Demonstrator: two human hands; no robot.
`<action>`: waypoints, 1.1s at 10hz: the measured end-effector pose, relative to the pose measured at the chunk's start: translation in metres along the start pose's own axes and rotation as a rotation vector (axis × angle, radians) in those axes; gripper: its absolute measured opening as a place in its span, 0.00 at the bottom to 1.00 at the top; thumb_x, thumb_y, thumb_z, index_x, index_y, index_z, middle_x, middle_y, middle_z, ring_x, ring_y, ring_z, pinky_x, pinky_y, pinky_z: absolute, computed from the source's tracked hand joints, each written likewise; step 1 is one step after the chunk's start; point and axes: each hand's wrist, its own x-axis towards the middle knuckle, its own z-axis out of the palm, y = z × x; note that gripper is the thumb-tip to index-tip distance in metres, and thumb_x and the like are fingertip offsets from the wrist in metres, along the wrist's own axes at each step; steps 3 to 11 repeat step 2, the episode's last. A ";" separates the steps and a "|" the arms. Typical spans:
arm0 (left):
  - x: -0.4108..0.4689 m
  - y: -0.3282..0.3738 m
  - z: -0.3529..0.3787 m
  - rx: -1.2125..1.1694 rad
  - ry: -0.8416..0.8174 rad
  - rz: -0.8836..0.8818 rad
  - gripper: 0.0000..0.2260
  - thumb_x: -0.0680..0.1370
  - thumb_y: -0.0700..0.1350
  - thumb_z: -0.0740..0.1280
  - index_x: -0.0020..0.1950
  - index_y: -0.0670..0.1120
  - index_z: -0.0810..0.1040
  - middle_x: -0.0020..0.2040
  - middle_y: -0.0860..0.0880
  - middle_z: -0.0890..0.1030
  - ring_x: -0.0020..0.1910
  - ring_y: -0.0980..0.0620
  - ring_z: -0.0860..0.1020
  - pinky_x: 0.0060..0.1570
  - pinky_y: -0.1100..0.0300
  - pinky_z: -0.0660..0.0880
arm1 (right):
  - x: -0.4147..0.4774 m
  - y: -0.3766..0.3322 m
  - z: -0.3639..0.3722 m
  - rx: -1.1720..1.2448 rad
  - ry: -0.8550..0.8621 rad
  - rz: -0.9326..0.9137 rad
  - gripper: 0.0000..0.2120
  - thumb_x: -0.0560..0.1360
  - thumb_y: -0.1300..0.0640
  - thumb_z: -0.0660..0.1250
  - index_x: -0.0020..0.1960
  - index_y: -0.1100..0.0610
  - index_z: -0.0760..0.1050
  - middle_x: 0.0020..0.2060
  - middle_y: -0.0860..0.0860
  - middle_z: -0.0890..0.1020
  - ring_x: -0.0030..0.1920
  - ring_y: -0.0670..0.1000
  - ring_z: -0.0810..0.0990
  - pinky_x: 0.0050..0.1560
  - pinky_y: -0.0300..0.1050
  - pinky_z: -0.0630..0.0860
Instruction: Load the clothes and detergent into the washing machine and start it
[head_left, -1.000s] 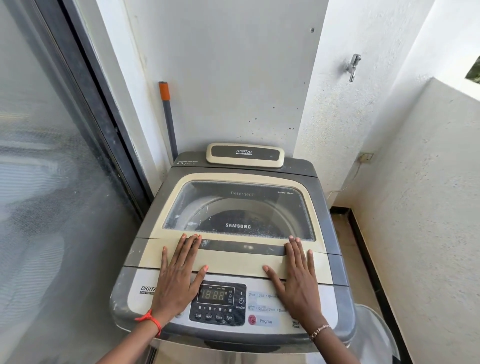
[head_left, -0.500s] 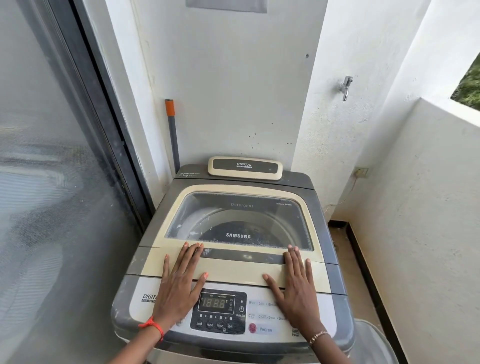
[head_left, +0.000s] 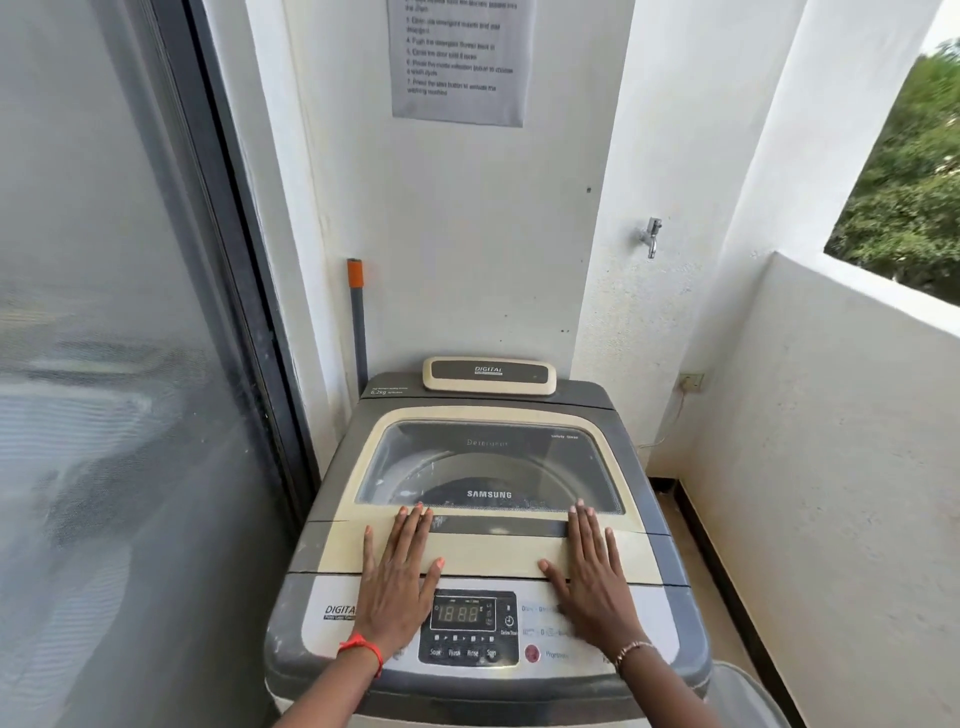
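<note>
A grey and cream top-loading washing machine (head_left: 670, 566) stands in front of me with its lid (head_left: 488, 551) down. Through the lid's window I see the drum; whether clothes lie inside I cannot tell. My left hand (head_left: 397, 577) lies flat on the lid's front left, fingers straight. My right hand (head_left: 589, 571) lies flat on the front right in the same way. Between my wrists sits the control panel (head_left: 470, 626), its display reading 18:88, with a red button (head_left: 531, 653) to its right. No detergent container is in view.
A glass sliding door (head_left: 130, 389) runs along the left. A grey pole with an orange tip (head_left: 357, 317) leans behind the machine. A printed notice (head_left: 460, 60) hangs on the wall above, a tap (head_left: 650, 236) to the right. A low balcony wall (head_left: 831, 441) closes the right side.
Both hands stay flat on the lid in the same places. My head has tilted up, so the wall notice and the trees outside have come into view.
</note>
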 end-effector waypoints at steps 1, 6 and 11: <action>0.003 0.001 -0.002 0.016 0.060 0.034 0.27 0.80 0.58 0.39 0.77 0.49 0.47 0.74 0.50 0.62 0.76 0.56 0.42 0.71 0.47 0.41 | -0.004 -0.013 -0.007 -0.030 0.067 -0.040 0.34 0.79 0.38 0.42 0.75 0.61 0.49 0.73 0.57 0.60 0.75 0.48 0.40 0.73 0.44 0.40; 0.008 0.012 -0.003 0.002 0.116 0.052 0.27 0.80 0.57 0.39 0.77 0.48 0.49 0.78 0.52 0.51 0.76 0.56 0.43 0.72 0.47 0.41 | -0.005 -0.025 -0.009 -0.077 0.145 -0.086 0.33 0.79 0.39 0.42 0.76 0.60 0.47 0.73 0.57 0.60 0.75 0.49 0.40 0.73 0.44 0.42; 0.008 0.012 -0.003 0.002 0.116 0.052 0.27 0.80 0.57 0.39 0.77 0.48 0.49 0.78 0.52 0.51 0.76 0.56 0.43 0.72 0.47 0.41 | -0.005 -0.025 -0.009 -0.077 0.145 -0.086 0.33 0.79 0.39 0.42 0.76 0.60 0.47 0.73 0.57 0.60 0.75 0.49 0.40 0.73 0.44 0.42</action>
